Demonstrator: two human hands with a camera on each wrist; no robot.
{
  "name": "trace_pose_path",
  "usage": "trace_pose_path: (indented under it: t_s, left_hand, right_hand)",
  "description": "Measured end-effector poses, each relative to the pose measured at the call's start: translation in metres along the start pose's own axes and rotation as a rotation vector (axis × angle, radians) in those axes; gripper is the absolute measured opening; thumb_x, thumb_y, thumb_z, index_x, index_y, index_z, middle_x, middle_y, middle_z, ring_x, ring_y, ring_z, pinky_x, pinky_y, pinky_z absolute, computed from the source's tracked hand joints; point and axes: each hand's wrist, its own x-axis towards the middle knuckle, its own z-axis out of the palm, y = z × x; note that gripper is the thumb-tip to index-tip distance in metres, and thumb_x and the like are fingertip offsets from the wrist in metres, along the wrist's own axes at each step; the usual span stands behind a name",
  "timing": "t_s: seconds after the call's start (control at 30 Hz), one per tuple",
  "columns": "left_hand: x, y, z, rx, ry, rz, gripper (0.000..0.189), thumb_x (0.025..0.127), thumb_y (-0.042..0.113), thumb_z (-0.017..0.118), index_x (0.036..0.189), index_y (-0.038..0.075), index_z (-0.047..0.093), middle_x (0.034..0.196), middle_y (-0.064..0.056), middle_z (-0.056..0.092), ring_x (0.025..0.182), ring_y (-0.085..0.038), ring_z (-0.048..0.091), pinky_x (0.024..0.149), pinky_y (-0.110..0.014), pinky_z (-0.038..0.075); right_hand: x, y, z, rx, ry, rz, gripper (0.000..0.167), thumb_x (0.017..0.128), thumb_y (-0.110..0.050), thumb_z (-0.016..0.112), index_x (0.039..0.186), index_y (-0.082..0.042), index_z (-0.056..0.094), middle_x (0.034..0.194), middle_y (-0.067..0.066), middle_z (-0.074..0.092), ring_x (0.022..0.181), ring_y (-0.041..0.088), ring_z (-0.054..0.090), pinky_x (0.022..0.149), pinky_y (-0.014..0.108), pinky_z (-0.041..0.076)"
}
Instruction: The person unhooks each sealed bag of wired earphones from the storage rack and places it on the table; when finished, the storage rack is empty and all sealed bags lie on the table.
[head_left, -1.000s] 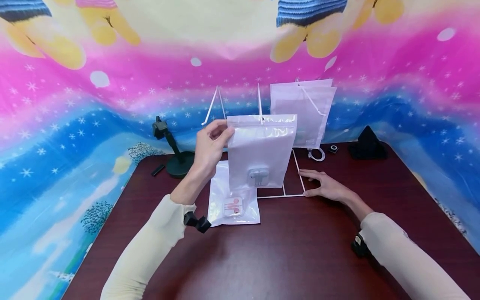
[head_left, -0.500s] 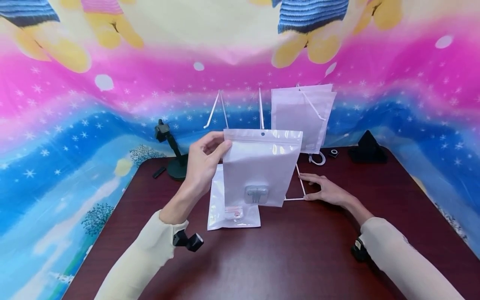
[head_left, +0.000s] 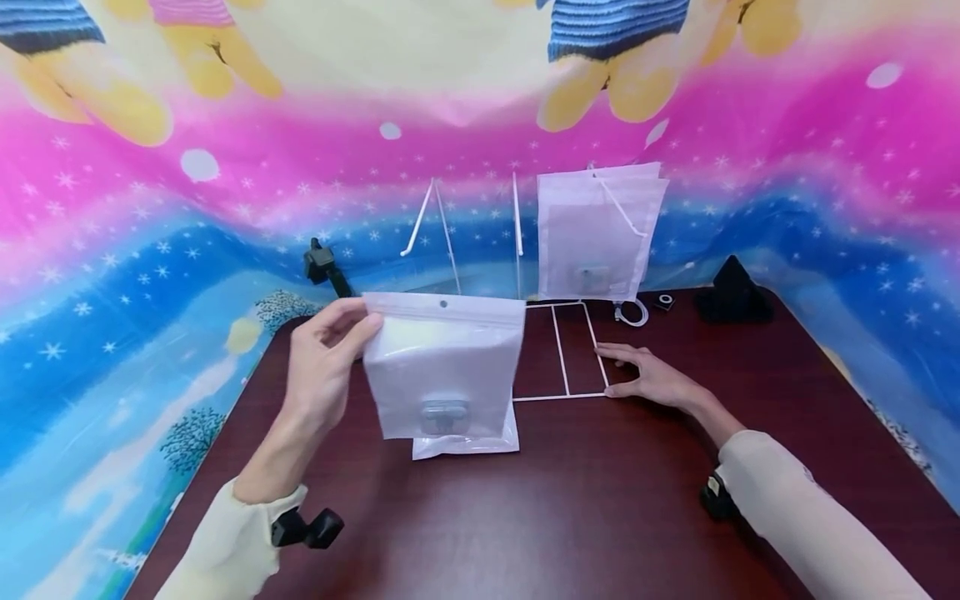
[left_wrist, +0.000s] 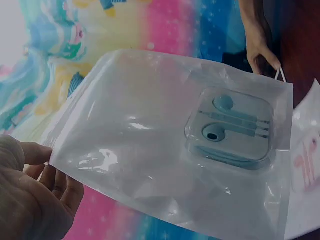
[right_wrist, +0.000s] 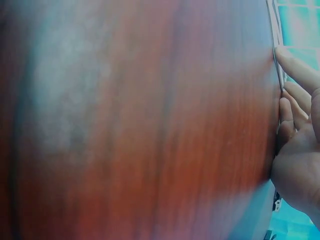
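Note:
My left hand [head_left: 322, 358] pinches the top left corner of a white zip bag [head_left: 450, 367] and holds it in the air. In the left wrist view, earphones [left_wrist: 230, 130] in a clear square case show through the bag's front. Behind and below it, a second white bag [head_left: 504, 442] lies on the table, partly covered; pink earphones [left_wrist: 307, 162] show in it. My right hand [head_left: 652, 375] rests on the table with thumb and fingertips against the side rod of a white wire rack's base [head_left: 547, 397]. Two bare hooks [head_left: 417, 227] stand out from the rack's upper part.
More white bags [head_left: 592, 225] hang on the rack's right hook. Under them lie a coiled white cable [head_left: 636, 313] and a small dark square item [head_left: 664, 302]. A black stand [head_left: 735, 292] sits back right, and a dark upright holder [head_left: 322, 265] back left.
My left hand has drawn the bag down and left, away from the middle hook, uncovering the rack's base and covering most of the bag on the table. The right hand stays put.

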Motion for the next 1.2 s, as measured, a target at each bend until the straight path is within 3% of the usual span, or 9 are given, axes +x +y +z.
trace_pose_path:
  t_s: [0.23, 0.4, 0.6, 0.77, 0.93, 1.1, 1.2]
  left_hand:
    - [-0.012, 0.003, -0.045, -0.036, 0.089, -0.036, 0.017, 0.097, 0.002, 0.072, 0.113, 0.004, 0.077, 0.099, -0.001, 0.076, 0.083, -0.012, 0.068, 0.071, -0.021, 0.057]
    - [-0.019, -0.007, -0.064, 0.050, 0.118, -0.120, 0.022, 0.097, 0.011, 0.073, 0.118, 0.005, 0.075, 0.103, 0.003, 0.076, 0.090, -0.012, 0.068, 0.076, -0.019, 0.056]
    - [-0.021, -0.016, -0.087, 0.025, 0.230, -0.218, 0.013, 0.097, 0.007, 0.073, 0.106, 0.015, 0.079, 0.094, 0.006, 0.074, 0.091, -0.009, 0.065, 0.075, -0.016, 0.054]
    - [-0.015, -0.023, -0.109, 0.025, 0.283, -0.312, 0.011, 0.097, 0.012, 0.075, 0.104, 0.018, 0.080, 0.094, 0.008, 0.074, 0.090, -0.006, 0.066, 0.074, -0.016, 0.055]
    - [0.002, -0.037, -0.127, 0.071, 0.328, -0.391, 0.013, 0.096, 0.020, 0.077, 0.109, 0.019, 0.078, 0.098, 0.012, 0.072, 0.095, -0.005, 0.064, 0.075, -0.014, 0.054]
    - [0.019, -0.056, -0.139, 0.177, 0.376, -0.477, 0.031, 0.097, 0.028, 0.076, 0.125, 0.016, 0.072, 0.113, 0.013, 0.064, 0.110, -0.006, 0.054, 0.080, -0.013, 0.048]
    - [0.026, -0.069, -0.144, 0.216, 0.386, -0.518, 0.042, 0.097, 0.031, 0.075, 0.136, 0.014, 0.068, 0.133, 0.004, 0.058, 0.116, -0.007, 0.051, 0.082, -0.013, 0.046]
  right_hand:
    - [0.005, -0.001, 0.002, 0.001, -0.007, -0.013, 0.081, 0.091, -0.032, 0.082, 0.160, -0.012, 0.042, 0.164, 0.014, 0.038, 0.131, 0.035, 0.046, 0.107, 0.056, 0.038]
    - [0.000, 0.000, -0.002, -0.008, -0.004, 0.000, 0.081, 0.091, -0.031, 0.081, 0.160, -0.012, 0.042, 0.164, 0.014, 0.038, 0.131, 0.035, 0.046, 0.106, 0.057, 0.039]
    - [-0.002, -0.001, -0.001, 0.002, -0.014, 0.004, 0.081, 0.092, -0.032, 0.080, 0.160, -0.011, 0.041, 0.163, 0.016, 0.037, 0.129, 0.035, 0.045, 0.105, 0.058, 0.038]
    - [0.000, -0.001, 0.000, -0.001, -0.007, -0.002, 0.081, 0.092, -0.031, 0.080, 0.160, -0.012, 0.041, 0.163, 0.015, 0.037, 0.130, 0.035, 0.045, 0.105, 0.057, 0.039]
    - [0.000, 0.000, -0.002, -0.005, -0.009, 0.006, 0.082, 0.092, -0.032, 0.080, 0.161, -0.012, 0.040, 0.164, 0.014, 0.036, 0.132, 0.036, 0.045, 0.106, 0.058, 0.039]
    - [0.001, 0.000, -0.002, -0.012, -0.009, 0.009, 0.083, 0.091, -0.033, 0.081, 0.160, -0.011, 0.041, 0.164, 0.015, 0.036, 0.131, 0.036, 0.046, 0.107, 0.058, 0.038]
    - [0.002, 0.001, -0.001, -0.013, -0.008, 0.005, 0.083, 0.091, -0.033, 0.081, 0.160, -0.012, 0.041, 0.164, 0.014, 0.037, 0.131, 0.035, 0.045, 0.106, 0.057, 0.038]
